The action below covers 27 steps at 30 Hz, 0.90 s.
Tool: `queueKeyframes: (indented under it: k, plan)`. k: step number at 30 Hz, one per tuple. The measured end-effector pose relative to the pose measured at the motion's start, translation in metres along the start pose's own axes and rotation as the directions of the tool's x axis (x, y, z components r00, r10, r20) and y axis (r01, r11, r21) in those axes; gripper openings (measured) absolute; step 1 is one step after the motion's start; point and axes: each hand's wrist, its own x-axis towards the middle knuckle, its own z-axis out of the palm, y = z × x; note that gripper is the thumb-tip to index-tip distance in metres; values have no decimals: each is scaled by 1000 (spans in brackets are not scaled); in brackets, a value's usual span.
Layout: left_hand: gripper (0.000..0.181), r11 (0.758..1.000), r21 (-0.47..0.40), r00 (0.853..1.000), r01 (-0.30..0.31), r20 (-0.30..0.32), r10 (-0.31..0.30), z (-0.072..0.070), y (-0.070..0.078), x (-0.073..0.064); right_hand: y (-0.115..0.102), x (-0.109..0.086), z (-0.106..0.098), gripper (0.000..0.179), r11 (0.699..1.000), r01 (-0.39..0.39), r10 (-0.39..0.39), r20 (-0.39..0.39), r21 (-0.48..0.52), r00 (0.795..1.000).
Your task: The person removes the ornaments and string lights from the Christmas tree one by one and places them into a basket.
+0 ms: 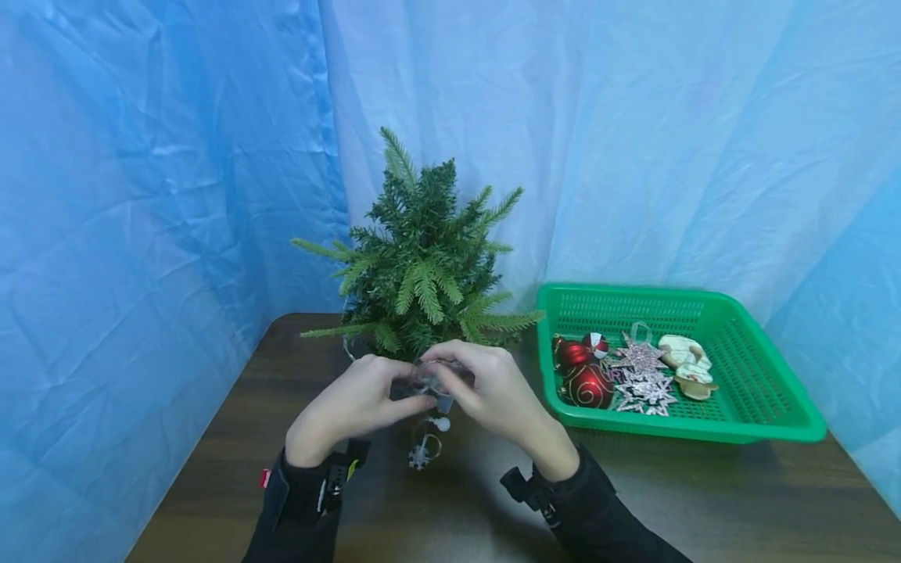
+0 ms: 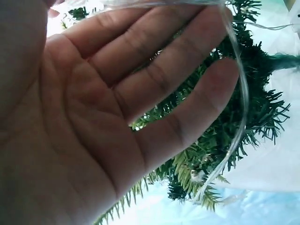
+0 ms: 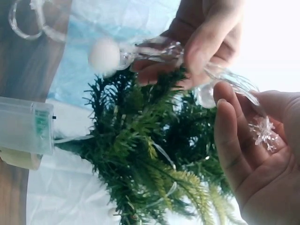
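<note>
In the head view, my left hand (image 1: 348, 403) and right hand (image 1: 496, 391) meet in front of a small artificial Christmas tree (image 1: 429, 266). Between them they pinch a bunch of clear string lights (image 3: 159, 50), best seen in the right wrist view. A white ball light (image 3: 104, 56) hangs by the left fingers, and a clear snowflake light (image 3: 264, 133) lies against the right palm. Another snowflake light (image 1: 418, 457) dangles below the hands. In the left wrist view, a clear wire (image 2: 243, 103) runs past the fingertips toward the tree's branches.
To the right, a green basket (image 1: 767, 375) holds red baubles (image 1: 587, 385), glittery star ornaments (image 1: 642, 356) and a cream-coloured ornament (image 1: 683, 352). A clear battery box (image 3: 28, 124) appears beside the tree. Blue curtains (image 1: 633, 141) surround the dark wooden table (image 1: 450, 516).
</note>
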Motion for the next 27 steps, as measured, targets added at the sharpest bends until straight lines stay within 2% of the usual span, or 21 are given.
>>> queueKeyframes:
  k: [4, 8, 16, 21, 27]
  plan:
    - [14, 999, 8, 999, 35, -5, -35, -5, -1, -4, 0, 1, -1, 12, 1000, 11, -11, 0, 17, 1000]
    - [15, 998, 50, 999, 41, -36, -39, -12, 0, -10, 1, 2, -1, 12, 999, 14, -15, 3, 31, 1000]
    - [18, 998, 25, 997, 50, -60, -49, -20, 2, -19, 1, 0, -1, 12, 998, -6, 6, 0, 55, 1000]
    - [20, 996, 13, 992, 87, -93, -85, -25, 2, -25, 1, 0, 0, 13, 997, -5, 5, 7, 80, 1000]
    - [26, 989, 14, 979, 149, -142, -146, -32, 6, -36, 1, 0, -5, 19, 999, -7, 6, 21, 31, 1000]
